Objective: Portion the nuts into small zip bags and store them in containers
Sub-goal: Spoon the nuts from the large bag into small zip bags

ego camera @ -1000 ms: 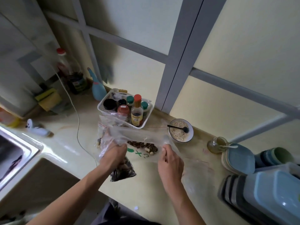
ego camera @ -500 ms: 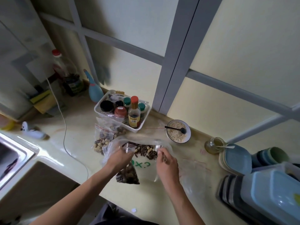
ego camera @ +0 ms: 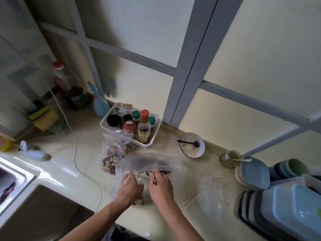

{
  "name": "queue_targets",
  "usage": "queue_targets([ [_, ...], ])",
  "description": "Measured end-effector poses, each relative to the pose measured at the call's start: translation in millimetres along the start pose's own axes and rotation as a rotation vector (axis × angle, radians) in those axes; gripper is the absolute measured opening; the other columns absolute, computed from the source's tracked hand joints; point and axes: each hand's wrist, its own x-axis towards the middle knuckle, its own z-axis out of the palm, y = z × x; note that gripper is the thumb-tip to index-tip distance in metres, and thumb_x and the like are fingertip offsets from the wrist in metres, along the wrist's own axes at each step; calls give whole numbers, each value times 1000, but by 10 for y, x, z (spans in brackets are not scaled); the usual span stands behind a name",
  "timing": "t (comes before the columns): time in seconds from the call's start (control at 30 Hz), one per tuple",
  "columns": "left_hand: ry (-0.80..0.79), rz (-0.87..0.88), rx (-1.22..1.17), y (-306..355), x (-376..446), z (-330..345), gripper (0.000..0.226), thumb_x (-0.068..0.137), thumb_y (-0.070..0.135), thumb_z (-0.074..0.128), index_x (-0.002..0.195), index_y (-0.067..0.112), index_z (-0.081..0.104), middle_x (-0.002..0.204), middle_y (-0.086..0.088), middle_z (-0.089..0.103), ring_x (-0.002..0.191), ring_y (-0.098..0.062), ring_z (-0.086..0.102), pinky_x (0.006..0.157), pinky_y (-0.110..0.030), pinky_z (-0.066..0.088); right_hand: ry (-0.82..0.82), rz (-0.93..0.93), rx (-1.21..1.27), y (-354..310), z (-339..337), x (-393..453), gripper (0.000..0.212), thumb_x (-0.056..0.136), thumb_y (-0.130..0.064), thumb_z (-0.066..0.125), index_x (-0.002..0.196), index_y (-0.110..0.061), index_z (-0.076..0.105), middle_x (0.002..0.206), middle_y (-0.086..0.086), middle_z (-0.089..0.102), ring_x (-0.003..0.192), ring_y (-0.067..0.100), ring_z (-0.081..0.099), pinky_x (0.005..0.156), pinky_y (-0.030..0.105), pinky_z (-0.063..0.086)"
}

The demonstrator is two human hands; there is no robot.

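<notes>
Head view: both hands work at a large clear bag (ego camera: 149,162) of nuts on the worktop (ego camera: 83,153) — just in front of the white condiment basket (ego camera: 111,119). The left hand (ego camera: 129,188) grips its plastic; the right hand (ego camera: 161,186) pinches its edge. A filled zip bag (ego camera: 112,153) leans against the basket's front — blue containers (ego camera: 295,206) lie far right of it.

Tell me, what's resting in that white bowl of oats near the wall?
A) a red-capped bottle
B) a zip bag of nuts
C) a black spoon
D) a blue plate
C: a black spoon lies across the bowl, its head sunk in the oats, while the red-capped bottle stands in the white basket and the filled zip bags lie on the counter beside it.
</notes>
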Motion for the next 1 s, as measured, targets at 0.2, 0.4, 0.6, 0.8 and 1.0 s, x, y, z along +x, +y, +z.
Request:
queue_targets([
  [0.2,-26,-27,38,-140,60,36,55,78,25,60,127,6,44,125,-14,56,110,-23,58,88,-24,48,-80,181,389,-189,113,87,28,101,-29,48,102,-17,72,107,8,73,101,27,66,87,32,50],
  [0.4,-80,-12,17,-154,66,40,64,83,22,61,137,6,30,122,-13,53,87,-20,58,62,-21,45,-100,498,1053,-185,240,201,24,105,-21,50,103,-10,71,96,6,78,82,13,76,61,22,55],
  [0.6,-120,55,-47,-258,106,145,86,77,26,61,148,11,14,106,-9,53,87,-20,52,67,-24,41,-50,502,1239,-42,69,102,26,108,-22,47,113,-7,66,101,12,78,87,24,76,65,24,52],
  [0.8,-113,117,-66,-212,127,225,65,77,21,64,132,11,32,102,-5,56,90,-23,57,73,-30,51,52,398,1120,142,-360,-155,26,105,-23,51,107,-8,72,88,15,78,82,29,75,69,29,52],
  [1.0,-80,194,-47,-176,192,309,95,77,25,72,150,2,15,134,-18,49,113,-30,56,89,-32,50,22,330,1091,315,-662,-428,30,104,-23,49,100,-8,75,86,20,76,74,29,71,64,29,50],
])
